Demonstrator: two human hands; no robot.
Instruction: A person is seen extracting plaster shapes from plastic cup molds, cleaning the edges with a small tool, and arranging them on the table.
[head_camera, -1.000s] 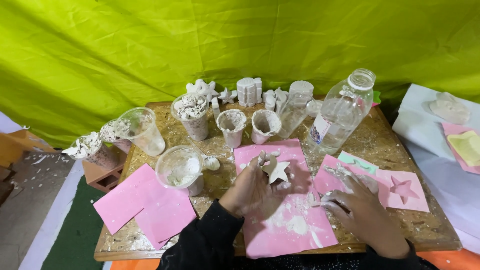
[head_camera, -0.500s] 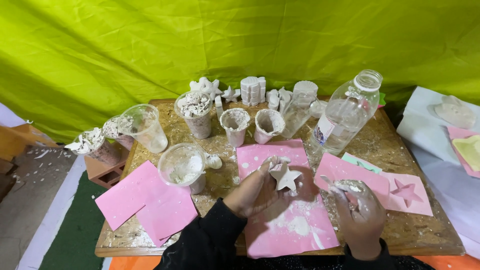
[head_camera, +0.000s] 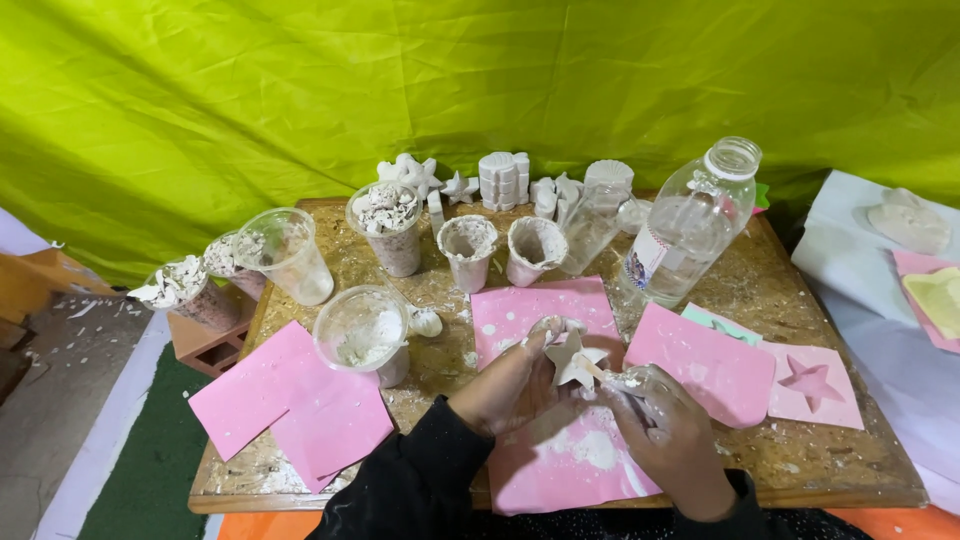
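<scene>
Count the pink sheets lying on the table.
5: two overlapping at the left, one under the hands, one right of them, and one with a star-shaped hollow far right. Others may be hidden.

The right hand has closed in on the white star.

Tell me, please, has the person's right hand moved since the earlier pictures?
Yes. The right hand has come left, off the pink star-shaped mould, to the small white plaster star.

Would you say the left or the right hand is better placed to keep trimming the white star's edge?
Probably the right hand: it holds a small tool at the white star, which the left hand grips.
</scene>
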